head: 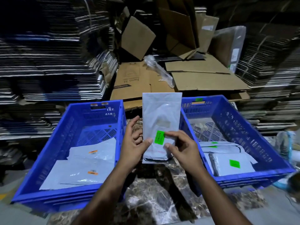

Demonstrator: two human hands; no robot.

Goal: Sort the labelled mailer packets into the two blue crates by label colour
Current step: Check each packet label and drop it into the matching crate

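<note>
both hands hold green-label packet upright between blue crates

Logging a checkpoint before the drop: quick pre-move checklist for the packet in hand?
1. Packet held: ok. The left hand and the right hand both pinch the held packet, upright between the crates.
2. Label readable: ok. Its green label faces the camera, the right edge under a fingertip.
3. Destination matches: ok. The right crate holds packets with green labels; the left crate holds orange labels.
4. Room in the right crate: ok. Bare mesh floor shows at its far end.
5. Path clear: ok. Nothing stands between the packet and the right crate rim.
6. Second label on the back: cannot tell.
</note>
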